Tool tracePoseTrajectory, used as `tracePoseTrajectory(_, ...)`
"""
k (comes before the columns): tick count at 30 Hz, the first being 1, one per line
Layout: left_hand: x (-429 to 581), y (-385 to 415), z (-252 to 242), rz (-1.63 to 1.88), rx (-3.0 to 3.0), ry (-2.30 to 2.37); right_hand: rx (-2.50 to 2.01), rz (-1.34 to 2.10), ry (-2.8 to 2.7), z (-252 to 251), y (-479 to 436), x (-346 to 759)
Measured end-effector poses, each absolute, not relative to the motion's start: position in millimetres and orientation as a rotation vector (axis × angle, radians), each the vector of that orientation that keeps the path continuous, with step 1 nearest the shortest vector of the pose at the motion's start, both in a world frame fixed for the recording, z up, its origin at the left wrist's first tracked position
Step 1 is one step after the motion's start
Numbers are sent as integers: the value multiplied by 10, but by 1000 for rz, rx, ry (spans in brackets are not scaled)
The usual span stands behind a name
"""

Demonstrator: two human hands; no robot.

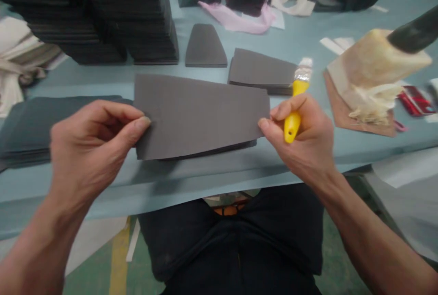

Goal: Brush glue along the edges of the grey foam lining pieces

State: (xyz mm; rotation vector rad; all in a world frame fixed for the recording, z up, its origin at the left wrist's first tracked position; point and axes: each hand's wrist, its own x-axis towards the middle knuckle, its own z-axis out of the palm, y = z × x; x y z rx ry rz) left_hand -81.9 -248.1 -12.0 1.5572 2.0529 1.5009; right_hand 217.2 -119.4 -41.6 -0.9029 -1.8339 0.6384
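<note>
Between both hands a dark grey tapered sheet (201, 117) is held up by its ends, over a pile partly hidden beneath it. My left hand (99, 144) pinches the wide left end between thumb and fingers. At the narrow right end, my right hand (301, 135) pinches the edge with thumb and forefinger. That same hand also holds a yellow-handled paintbrush (296, 98), bristles up, with whitish matter on the tip. Beyond the sheet lie a small trapezoid grey piece (205, 46) and a stack of tapered grey pieces (262, 67).
Tall dark stacks (137, 16) stand at the back left. A dark green pile (30, 126) lies by my left hand. To the right, a glue-crusted container (372, 66) with a dark handle rests on a brown board (362, 121). Cloth scraps (239, 16) lie at the back.
</note>
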Motion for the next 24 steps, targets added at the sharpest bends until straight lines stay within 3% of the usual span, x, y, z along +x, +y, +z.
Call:
tracePoseTrajectory(7, -899, -2438, -117, 1249, 1633, 2034, -933, 609, -1847, -546, -1133, 2138)
tracePoseTrajectory(24, -923, -2397, -232, 1239, 1614, 2048, -934, 500, -1904, -602, -1063, 2150)
